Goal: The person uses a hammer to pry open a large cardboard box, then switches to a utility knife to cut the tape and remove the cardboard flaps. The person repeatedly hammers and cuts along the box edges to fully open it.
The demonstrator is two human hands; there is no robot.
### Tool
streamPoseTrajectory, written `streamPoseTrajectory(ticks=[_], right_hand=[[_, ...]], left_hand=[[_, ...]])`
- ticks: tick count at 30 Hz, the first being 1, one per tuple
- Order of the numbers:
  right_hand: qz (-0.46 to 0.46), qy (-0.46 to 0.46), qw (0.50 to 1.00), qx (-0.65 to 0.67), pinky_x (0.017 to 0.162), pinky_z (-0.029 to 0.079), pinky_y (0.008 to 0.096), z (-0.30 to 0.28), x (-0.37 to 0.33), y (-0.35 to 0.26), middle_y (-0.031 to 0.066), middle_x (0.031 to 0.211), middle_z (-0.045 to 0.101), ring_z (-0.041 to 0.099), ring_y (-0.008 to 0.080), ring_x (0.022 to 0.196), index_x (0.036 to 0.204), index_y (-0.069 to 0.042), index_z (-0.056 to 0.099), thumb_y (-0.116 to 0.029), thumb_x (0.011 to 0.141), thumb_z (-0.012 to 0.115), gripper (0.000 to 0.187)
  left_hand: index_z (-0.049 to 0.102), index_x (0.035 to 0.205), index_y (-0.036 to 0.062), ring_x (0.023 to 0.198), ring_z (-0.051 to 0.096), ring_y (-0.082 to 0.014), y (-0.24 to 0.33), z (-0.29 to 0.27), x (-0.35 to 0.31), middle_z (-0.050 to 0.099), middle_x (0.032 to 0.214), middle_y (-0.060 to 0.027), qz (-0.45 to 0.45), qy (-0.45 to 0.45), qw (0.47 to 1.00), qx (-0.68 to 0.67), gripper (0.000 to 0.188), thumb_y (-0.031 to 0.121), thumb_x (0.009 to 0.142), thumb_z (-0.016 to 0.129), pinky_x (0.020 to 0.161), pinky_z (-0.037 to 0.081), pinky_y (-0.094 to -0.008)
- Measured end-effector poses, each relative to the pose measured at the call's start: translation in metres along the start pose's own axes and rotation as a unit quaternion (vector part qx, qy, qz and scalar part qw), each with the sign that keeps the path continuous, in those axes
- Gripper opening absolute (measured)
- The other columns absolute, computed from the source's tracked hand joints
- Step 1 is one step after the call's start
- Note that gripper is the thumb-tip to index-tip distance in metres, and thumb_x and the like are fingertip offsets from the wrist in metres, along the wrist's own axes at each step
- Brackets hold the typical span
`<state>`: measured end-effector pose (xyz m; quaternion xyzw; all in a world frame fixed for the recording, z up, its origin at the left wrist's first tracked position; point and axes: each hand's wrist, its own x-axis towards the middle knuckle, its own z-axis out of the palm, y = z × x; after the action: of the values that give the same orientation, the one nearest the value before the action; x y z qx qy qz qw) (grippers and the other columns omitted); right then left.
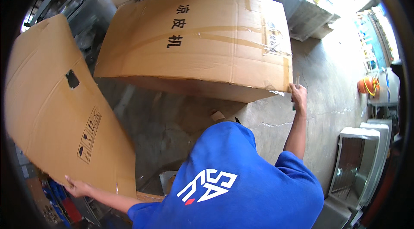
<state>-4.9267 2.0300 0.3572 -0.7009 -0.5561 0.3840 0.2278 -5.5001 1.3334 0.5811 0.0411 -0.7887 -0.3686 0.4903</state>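
A large brown cardboard box (207,56) with dark printing and strips of tape lies on the floor ahead. At its near right corner, my right hand (299,96) is closed around a slim tool; its thin tip shows above the fingers and a dark green end below. The tool's exact kind is hard to make out. A tall cardboard panel (56,95) with a cut hole and printed handling symbols leans at the left. My left hand (77,186) grips the panel's lower edge, fingers curled against the board. Torn tape (276,92) hangs from the box's near edge beside my right hand.
Wrapped metal equipment (297,11) stands behind the box at the right. An orange gas cylinder (368,85) and metal-framed units (355,164) line the right side. Coloured items (60,201) lie below the panel. The concrete floor (267,121) has a crack.
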Motion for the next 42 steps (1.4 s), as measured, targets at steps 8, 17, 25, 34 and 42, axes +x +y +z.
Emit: streamPoseTrajectory(ticks=[8,17,25,34,42], right_hand=[[-0.221,0.090,0.955,-0.174,0.074,0.053,0.0534,0.053,-0.025,-0.112,0.0301,0.092,0.070,0.069,0.0482,0.086,0.113,0.001,0.067,-0.037,0.100,0.064,0.041],[-0.384,-0.211,0.889,-0.130,0.080,0.054,0.0539,0.264,-0.128,-0.270,0.0292,0.101,0.071,0.069,0.0474,0.095,0.134,-0.008,0.061,-0.037,0.097,0.067,0.048],[-0.384,-0.144,0.851,-0.329,0.082,0.055,0.0548,0.374,-0.212,-0.311,0.0297,0.116,0.068,0.069,0.0444,0.102,0.146,-0.011,0.050,-0.052,0.093,0.069,0.069],[-0.318,-0.111,0.906,-0.257,0.086,0.054,0.0553,0.445,-0.274,-0.351,0.0307,0.111,0.071,0.068,0.0484,0.104,0.149,-0.014,0.050,-0.055,0.091,0.071,0.074],[-0.317,-0.190,0.903,-0.220,0.085,0.053,0.0537,0.562,-0.350,-0.471,0.0298,0.106,0.071,0.068,0.0478,0.102,0.147,-0.013,0.050,-0.054,0.093,0.069,0.071]], left_hand=[[0.067,0.116,-0.0116,0.091,0.072,-0.0339,-0.009,0.046,0.004,0.073,0.110,-0.0270,0.022,0.009,0.989,0.143,0.043,0.025,0.095,0.076,0.082,0.058,-0.0413],[0.069,0.112,-0.0096,0.088,0.072,-0.0349,-0.040,0.074,0.029,0.074,0.102,-0.0257,0.007,0.018,0.993,0.113,0.041,0.027,0.094,0.076,0.080,0.057,-0.0416],[0.066,0.123,-0.0094,0.094,0.072,-0.0289,-0.094,0.132,0.096,0.074,0.111,-0.0226,-0.106,0.005,0.992,0.068,0.038,0.015,0.094,0.073,0.082,0.056,-0.0389],[0.068,0.119,-0.0086,0.089,0.071,-0.0260,-0.179,0.237,0.182,0.075,0.107,-0.0200,-0.125,-0.058,0.990,0.001,0.033,0.015,0.095,0.072,0.080,0.057,-0.0371],[0.067,0.118,-0.0095,0.087,0.071,-0.0247,-0.251,0.364,0.245,0.074,0.101,-0.0200,-0.084,-0.151,0.983,0.066,0.036,0.017,0.094,0.074,0.080,0.056,-0.0358]])
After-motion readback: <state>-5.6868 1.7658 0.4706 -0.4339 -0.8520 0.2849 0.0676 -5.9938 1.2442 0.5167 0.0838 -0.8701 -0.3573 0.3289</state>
